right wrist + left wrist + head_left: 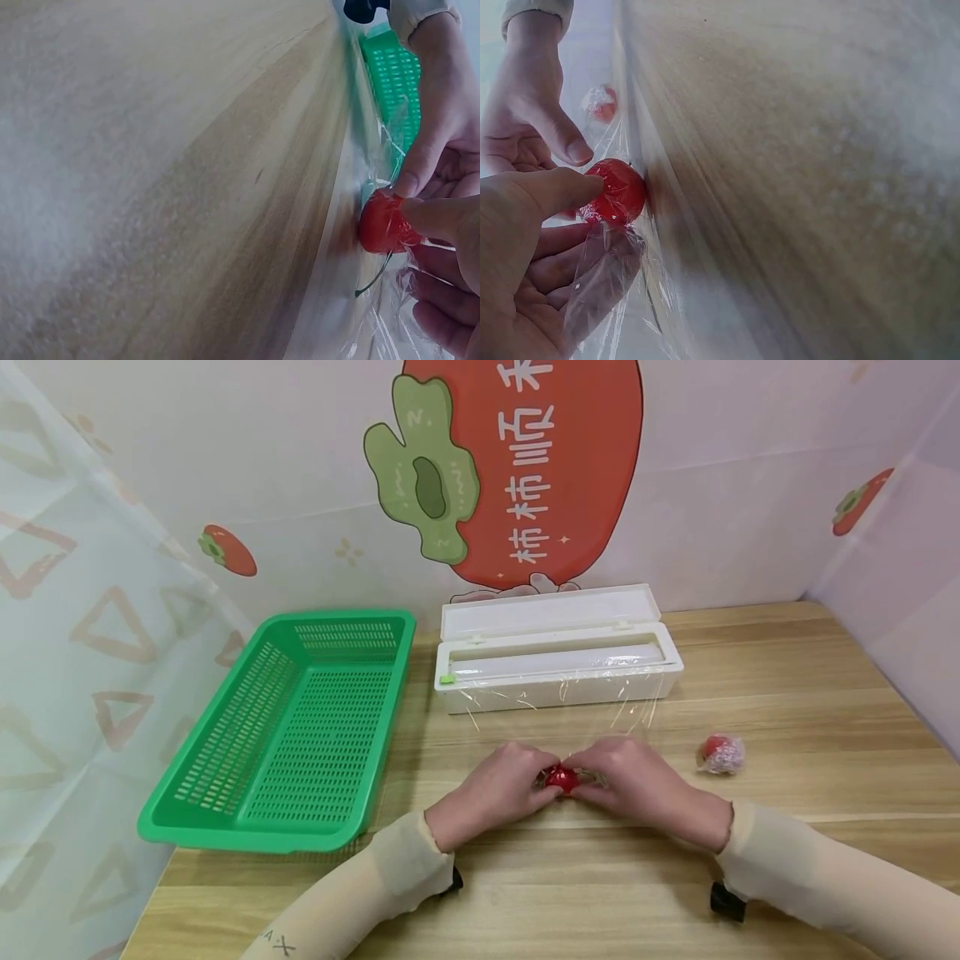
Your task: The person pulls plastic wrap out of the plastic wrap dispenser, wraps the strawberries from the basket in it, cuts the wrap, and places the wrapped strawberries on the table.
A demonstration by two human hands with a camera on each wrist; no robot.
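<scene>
Between both hands, low over the table, sits a small round red fruit (562,779) with a thin green stem (373,277). Clear cling film (604,270) covers it and hangs in folds over the fingers. My left hand (504,787) holds the fruit from the left, its thumb pressed on the red skin in the left wrist view. From the right, my right hand (633,783) grips it, thumb on its side in the right wrist view. A sheet of film stretches from the hands back to the white cling film box (558,693), whose lid stands open with the roll inside.
A second red fruit (722,753), wrapped in crumpled film, lies on the wooden table (585,893) right of the hands. At the left stands a green perforated basket (277,842). A printed cloth (720,527) forms the backdrop behind the table.
</scene>
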